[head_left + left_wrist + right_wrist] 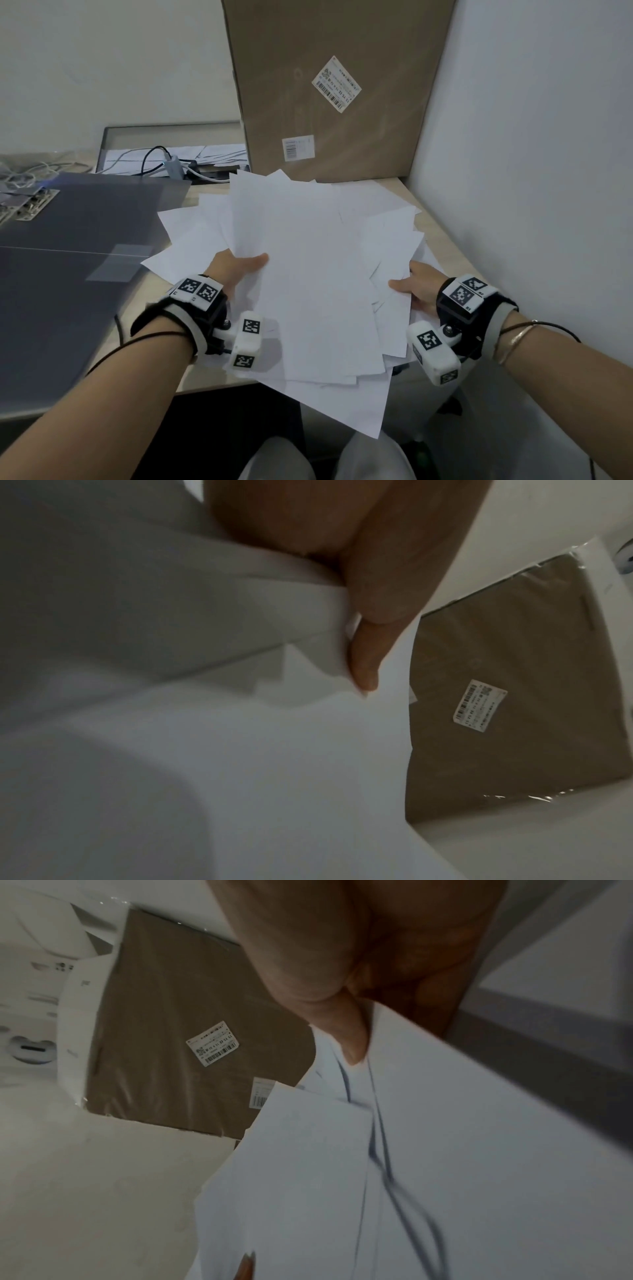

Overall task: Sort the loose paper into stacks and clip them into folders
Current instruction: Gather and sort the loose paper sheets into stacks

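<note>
Loose paper (308, 274): uneven white sheaf, held between both hands over the desk edge (212, 383). Left hand (236, 270) pinches its left edge, thumb on top; right hand (416, 287) grips the right edge. Grey folders (68, 260) lie beside the left hand; cardboard box (335, 89) beyond.

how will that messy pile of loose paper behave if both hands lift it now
The loose paper probably flops: sheets overhang the desk edge unsupported. Fanned, unaligned edges suggest sheets may slide out. The left hand and right hand grip only opposite sides, so the middle likely sags.
</note>
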### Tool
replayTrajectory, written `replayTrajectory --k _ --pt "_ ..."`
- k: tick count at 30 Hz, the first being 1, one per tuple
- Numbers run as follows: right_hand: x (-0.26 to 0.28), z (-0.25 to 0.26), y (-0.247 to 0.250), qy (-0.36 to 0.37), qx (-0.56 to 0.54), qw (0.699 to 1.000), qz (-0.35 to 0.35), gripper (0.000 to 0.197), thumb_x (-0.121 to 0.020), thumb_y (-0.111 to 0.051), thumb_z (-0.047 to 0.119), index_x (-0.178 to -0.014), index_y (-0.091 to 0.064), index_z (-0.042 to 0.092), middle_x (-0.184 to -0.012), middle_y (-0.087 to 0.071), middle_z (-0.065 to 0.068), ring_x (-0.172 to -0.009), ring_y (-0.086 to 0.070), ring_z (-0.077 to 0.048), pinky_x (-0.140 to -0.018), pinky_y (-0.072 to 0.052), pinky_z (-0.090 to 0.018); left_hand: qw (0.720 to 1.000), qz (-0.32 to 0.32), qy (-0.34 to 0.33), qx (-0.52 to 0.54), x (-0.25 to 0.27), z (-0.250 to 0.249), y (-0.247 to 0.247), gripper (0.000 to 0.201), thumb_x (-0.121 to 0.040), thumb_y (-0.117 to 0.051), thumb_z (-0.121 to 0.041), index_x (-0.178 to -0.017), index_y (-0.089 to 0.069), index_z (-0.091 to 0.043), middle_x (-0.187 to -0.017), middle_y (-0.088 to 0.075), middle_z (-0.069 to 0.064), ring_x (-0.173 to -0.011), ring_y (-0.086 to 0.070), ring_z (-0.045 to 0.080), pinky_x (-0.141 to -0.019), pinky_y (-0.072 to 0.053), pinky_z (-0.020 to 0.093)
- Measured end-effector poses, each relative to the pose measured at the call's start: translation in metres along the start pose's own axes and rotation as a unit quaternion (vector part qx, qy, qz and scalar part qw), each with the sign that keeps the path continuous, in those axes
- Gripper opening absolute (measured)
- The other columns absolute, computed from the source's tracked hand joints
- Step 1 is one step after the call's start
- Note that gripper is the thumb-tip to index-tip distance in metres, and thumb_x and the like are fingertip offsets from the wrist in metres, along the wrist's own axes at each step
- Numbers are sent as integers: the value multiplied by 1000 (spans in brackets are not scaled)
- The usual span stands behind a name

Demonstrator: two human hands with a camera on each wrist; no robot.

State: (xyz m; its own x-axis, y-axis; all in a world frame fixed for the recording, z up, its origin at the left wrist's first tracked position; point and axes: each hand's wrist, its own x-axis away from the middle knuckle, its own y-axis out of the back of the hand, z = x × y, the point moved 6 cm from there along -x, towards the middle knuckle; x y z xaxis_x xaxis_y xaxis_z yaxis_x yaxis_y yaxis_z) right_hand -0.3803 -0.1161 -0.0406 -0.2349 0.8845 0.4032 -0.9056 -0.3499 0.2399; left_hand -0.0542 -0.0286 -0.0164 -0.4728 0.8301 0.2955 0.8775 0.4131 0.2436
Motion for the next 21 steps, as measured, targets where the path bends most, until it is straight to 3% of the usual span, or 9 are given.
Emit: replayTrajectory --k 2,5,6,8,9,11,15,19,21 --pt "2 2 5 -4 22 1000 -10 28 -90 -55 0 -118 -55 3 -119 -62 -18 -110 -59 -37 -96 -48 -51 999 23 7 -30 1 1 3 56 -71 -81 -39 -113 -64 -6 -98 -71 11 -85 -67 32 -79 -56 42" --pt "3 8 12 11 37 999 -18 25 -91 -54 0 -115 -57 7 -119 -63 -15 -110 -59 -34 -99 -46 -49 997 25 9 -72 3 2 7 25 -85 -71 -30 -96 -62 -9 -64 -63 3 -44 -56 12 -41 -45 18" --pt "3 10 14 19 43 999 -22 25 -91 -55 1 -115 -57 8 -120 -62 -15 -111 -59 -34 -100 -45 -50 997 37 16 -65 4 3 7 23 -86 -70 -26 -96 -63 -6 -63 -65 4 -45 -59 14 -41 -48 19" --pt "4 14 17 32 62 997 -37 25 -91 -56 4 -115 -58 10 -123 -62 -14 -112 -58 -32 -102 -43 -49 997 55 22 -47 -1 7 4 35 -83 -73 -21 -110 -64 0 -87 -72 14 -76 -69 31 -69 -59 39" --pt "8 17 18 38 73 995 -52 26 -91 -55 6 -117 -58 9 -123 -62 -12 -112 -58 -30 -103 -43 -45 997 54 28 -50 -4 9 5 37 -83 -72 -18 -114 -62 1 -97 -70 17 -89 -67 35 -83 -56 46" --pt "15 22 24 44 93 990 -98 28 -93 -53 7 -120 -57 5 -119 -62 -9 -109 -58 -27 -96 -43 -33 997 37 30 -61 -10 14 7 36 -85 -70 -13 -116 -60 2 -106 -67 20 -100 -63 37 -95 -49 49" --pt "24 27 42 73 73 973 -208 30 -92 -52 4 -122 -54 3 -117 -60 -9 -108 -57 -26 -86 -41 -27 994 -75 11 -80 -14 17 18 39 -84 -68 -9 -118 -58 7 -117 -64 24 -108 -61 39 -98 -47 49" --pt "32 29 63 78 14 958 -276 30 -91 -52 9 -120 -57 4 -120 -62 -11 -110 -59 -29 -94 -43 -34 986 -145 11 -87 -10 22 24 38 -88 -62 -8 -119 -55 11 -123 -60 24 -115 -57 39 -101 -44 43" --pt "41 34 74 83 1 947 -309 29 -91 -51 11 -119 -58 4 -118 -63 -10 -109 -59 -29 -94 -43 -34 980 -171 12 -102 -7 23 26 30 -89 -57 -5 -115 -58 10 -121 -61 24 -114 -57 38 -93 -44 34"
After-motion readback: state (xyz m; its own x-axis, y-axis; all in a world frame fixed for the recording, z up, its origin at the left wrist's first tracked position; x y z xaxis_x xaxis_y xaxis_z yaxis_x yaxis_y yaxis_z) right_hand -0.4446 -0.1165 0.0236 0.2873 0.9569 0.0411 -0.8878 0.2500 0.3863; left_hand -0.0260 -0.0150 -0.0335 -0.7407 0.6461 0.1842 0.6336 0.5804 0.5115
